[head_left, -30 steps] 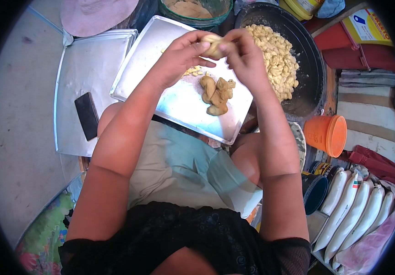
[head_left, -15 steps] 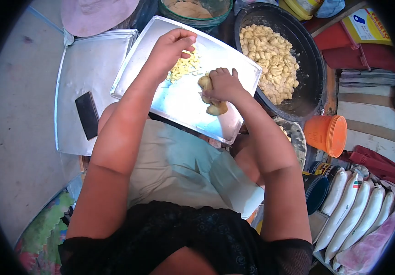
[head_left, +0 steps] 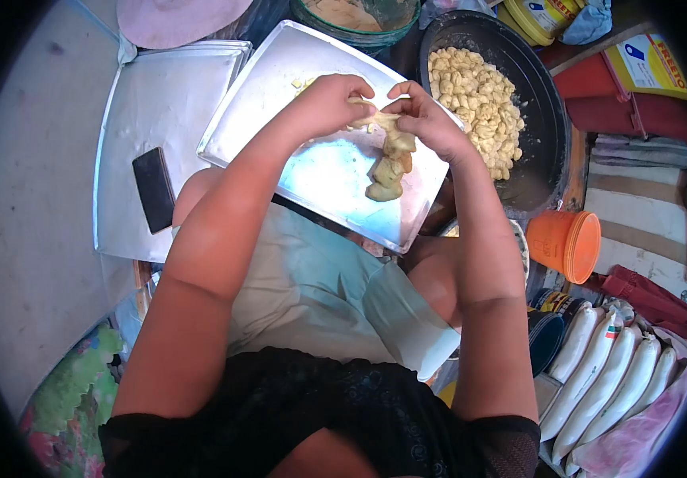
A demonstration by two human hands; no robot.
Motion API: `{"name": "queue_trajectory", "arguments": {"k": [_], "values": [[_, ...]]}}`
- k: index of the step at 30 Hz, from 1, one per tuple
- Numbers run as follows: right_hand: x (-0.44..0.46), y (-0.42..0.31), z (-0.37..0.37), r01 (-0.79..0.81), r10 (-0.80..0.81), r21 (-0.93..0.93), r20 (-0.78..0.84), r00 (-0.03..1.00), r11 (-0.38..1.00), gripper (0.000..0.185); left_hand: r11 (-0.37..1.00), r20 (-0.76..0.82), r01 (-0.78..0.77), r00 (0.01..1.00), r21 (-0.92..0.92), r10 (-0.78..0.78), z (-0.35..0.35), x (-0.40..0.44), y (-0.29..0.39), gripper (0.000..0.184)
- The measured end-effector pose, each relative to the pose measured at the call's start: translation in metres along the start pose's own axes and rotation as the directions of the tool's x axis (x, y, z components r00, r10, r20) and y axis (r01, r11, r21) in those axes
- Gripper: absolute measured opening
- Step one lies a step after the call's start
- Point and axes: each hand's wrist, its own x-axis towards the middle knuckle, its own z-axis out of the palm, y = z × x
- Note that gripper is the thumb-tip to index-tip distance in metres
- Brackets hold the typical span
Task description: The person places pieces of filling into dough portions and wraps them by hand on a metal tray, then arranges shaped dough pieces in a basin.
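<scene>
From my end of the feed, I saw that the bare left hand (head_left: 335,103) had moved right to meet the bare right hand (head_left: 427,123) at the far end of a soft tan dough lump (head_left: 391,171). The lump, bunched a second earlier, stretched longer up from the shiny silver metal tray (head_left: 280,64); I judged that both hands were now working it. The left thumb and fingers pinched its pale end; the right hand curled beside it, and I could not tell whether it gripped. Small yellow bits (head_left: 297,83) showed farther left on the tray. On the right, a round black plastic tub (head_left: 543,171) held pale yellow dough pieces (head_left: 475,95); at the far side, a round green tub (head_left: 387,38) held brownish powder (head_left: 347,12).
</scene>
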Motion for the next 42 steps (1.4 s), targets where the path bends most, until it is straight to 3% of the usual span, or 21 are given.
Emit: {"name": "queue_trajectory", "arguments": {"k": [3,4,10,12,16,19,23,25,26,29,33,37,42], "values": [[0.013,0.018,-0.016,0.062,-0.079,-0.252,-0.056,0.995,0.966,0.025,0.995,-0.081,-0.026,0.996,0.092,0.033,-0.005,-0.002,0.001,0.02],[0.012,0.021,-0.015,0.045,-0.075,-0.248,-0.114,0.991,0.968,0.014,0.996,-0.084,-0.012,0.996,0.089,0.019,-0.005,-0.001,0.0,0.02],[0.016,0.018,-0.025,-0.006,-0.034,-0.181,-0.217,0.976,0.983,0.014,0.99,-0.171,-0.055,0.982,0.131,0.077,-0.012,0.003,-0.005,0.023],[0.017,0.021,-0.027,-0.039,-0.031,-0.259,-0.26,0.965,0.965,0.015,0.991,-0.217,-0.013,0.975,0.135,0.042,-0.02,-0.001,0.004,0.024],[0.021,0.032,-0.019,-0.049,-0.056,-0.423,-0.231,0.971,0.905,0.016,0.96,-0.375,-0.128,0.901,0.247,0.217,-0.029,-0.001,-0.005,0.025],[0.025,0.029,-0.017,-0.069,-0.032,-0.402,-0.239,0.971,0.913,0.019,0.919,-0.472,-0.144,0.823,0.366,0.317,-0.038,-0.003,-0.004,0.025],[0.02,0.006,-0.019,0.048,-0.044,0.015,-0.23,0.972,0.999,0.019,0.931,-0.515,-0.108,0.808,0.348,0.286,-0.04,-0.003,-0.006,0.025],[0.018,-0.011,-0.008,0.118,-0.052,0.315,-0.209,0.976,0.942,0.018,0.99,-0.243,-0.004,0.97,-0.139,-0.03,-0.037,-0.003,-0.004,0.035],[0.02,-0.012,-0.005,0.164,-0.11,0.39,-0.157,0.982,0.906,0.02,0.927,-0.044,0.11,0.99,-0.358,-0.134,-0.034,-0.004,-0.002,0.039],[0.016,-0.026,0.009,0.157,-0.15,0.572,-0.06,0.987,0.805,0.021,0.819,-0.034,0.042,0.997,-0.572,-0.076,-0.005,-0.008,0.011,0.055],[0.012,-0.035,0.013,0.18,-0.126,0.555,-0.134,0.983,0.812,0.022,0.89,0.09,0.116,0.992,-0.442,-0.085,0.002,-0.012,0.021,0.044],[0.016,-0.026,-0.014,0.248,-0.05,0.371,-0.47,0.881,0.895,0.019,0.979,0.128,0.135,0.985,-0.151,-0.116,-0.018,-0.007,0.015,0.028],[0.022,0.002,-0.043,0.162,0.048,0.255,-0.658,0.752,0.953,0.022,0.969,-0.103,0.02,0.995,0.245,0.006,-0.054,-0.005,-0.006,0.03]]}}
